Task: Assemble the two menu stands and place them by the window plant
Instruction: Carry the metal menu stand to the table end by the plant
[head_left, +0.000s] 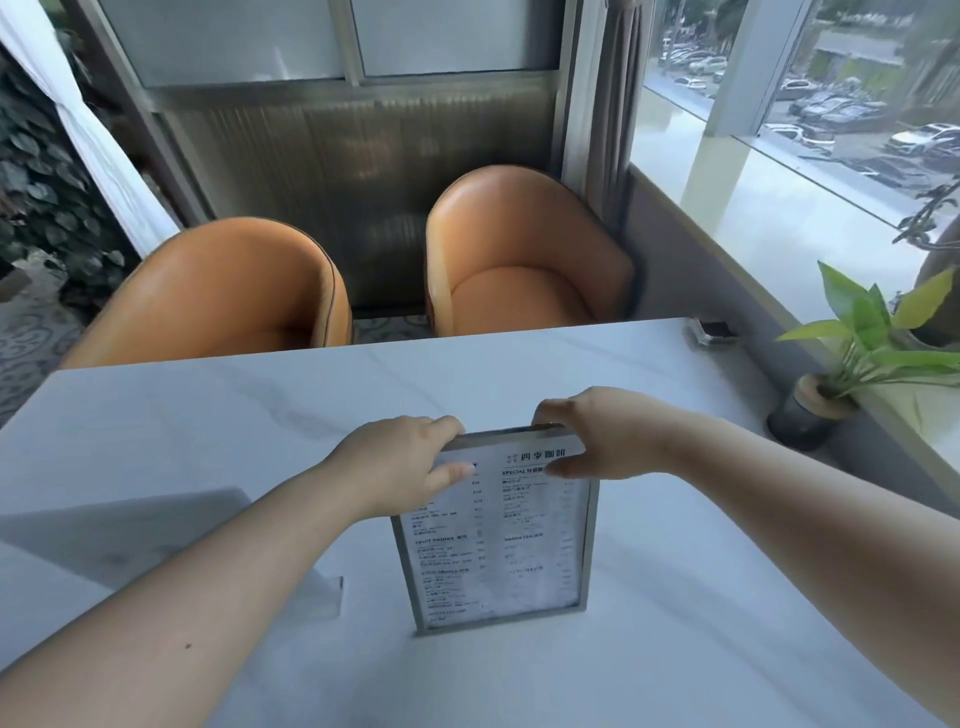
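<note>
A menu stand (501, 551) with a grey frame and a printed menu sheet stands upright on the white marble table (208, 415), just in front of me. My left hand (405, 462) grips its top left corner, thumb on the front face. My right hand (608, 436) grips its top right corner. A second clear acrylic stand (171, 540) lies at the left, partly behind my left forearm. The window plant (872, 332), green-leaved in a dark pot (802, 415), sits at the table's right edge by the sill.
Two orange tub chairs (519, 260) face me beyond the table's far edge. A small clear holder with a dark card (714, 331) rests at the table's far right corner. The white window sill (779, 208) runs along the right.
</note>
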